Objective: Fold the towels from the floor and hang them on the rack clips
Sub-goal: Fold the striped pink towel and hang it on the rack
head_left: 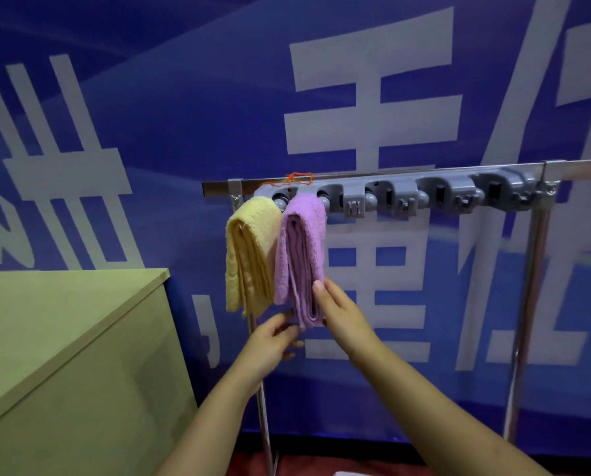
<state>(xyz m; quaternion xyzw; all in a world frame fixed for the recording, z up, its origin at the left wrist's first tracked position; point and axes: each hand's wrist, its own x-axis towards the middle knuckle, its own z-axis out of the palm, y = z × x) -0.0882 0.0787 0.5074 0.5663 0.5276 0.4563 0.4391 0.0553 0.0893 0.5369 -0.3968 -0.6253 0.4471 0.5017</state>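
Two folded towels hang from the gray clip strip (400, 195), which serves as the landmark here.

Yellow towel (249, 255): folded, hanging from the leftmost clip of the strip, its lower end loose and free of both hands.

Purple towel (299, 259): folded, hanging from the second clip, just right of the yellow one and touching it along the side.

Clip strip: gray plastic, fixed along a metal rail (579, 168) on two upright metal legs (527, 304). The clips to the right of the purple towel hold nothing. An orange string (296, 178) is tied at the strip's left end, above the two towels.

Left hand (270, 341): below the strip, under the gap between the two towels, fingers loosely curled near the bottom of the purple towel; whether they pinch the cloth cannot be told.

Right hand (342, 314): below the strip, at the right edge of the purple towel's lower half, fingers straight and close together, thumb laid against the cloth's front.

Tan cabinet (64, 338): left of the strip and lower.

Blue banner (184, 115) with large white characters: behind the strip.
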